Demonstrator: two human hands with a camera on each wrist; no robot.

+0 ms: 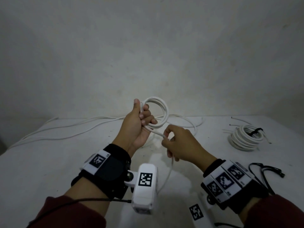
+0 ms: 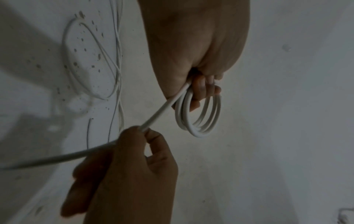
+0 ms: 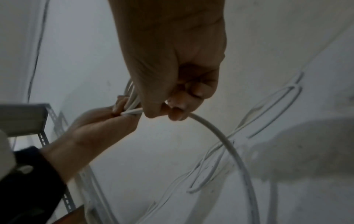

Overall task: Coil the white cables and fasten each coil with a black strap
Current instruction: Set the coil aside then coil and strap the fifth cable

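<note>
Table (image 1: 49, 170) runs to a wall (image 1: 148, 46) at 12 o'clock. Above table centre, left hand (image 1: 136, 127) grips a coil (image 1: 156, 112) held off the surface; right hand (image 1: 179, 145) sits just beside it at 4 o'clock, pinching the cable tail (image 1: 169, 171), which drops toward 6 o'clock. Loose cables (image 1: 74, 127) lie on the table behind the hands, trailing to 9 o'clock. A strapped coil (image 1: 245, 137) rests at 3 o'clock, well apart. Spare straps (image 1: 266, 171) lie on the table at 4 o'clock, beside the right wrist.
</note>
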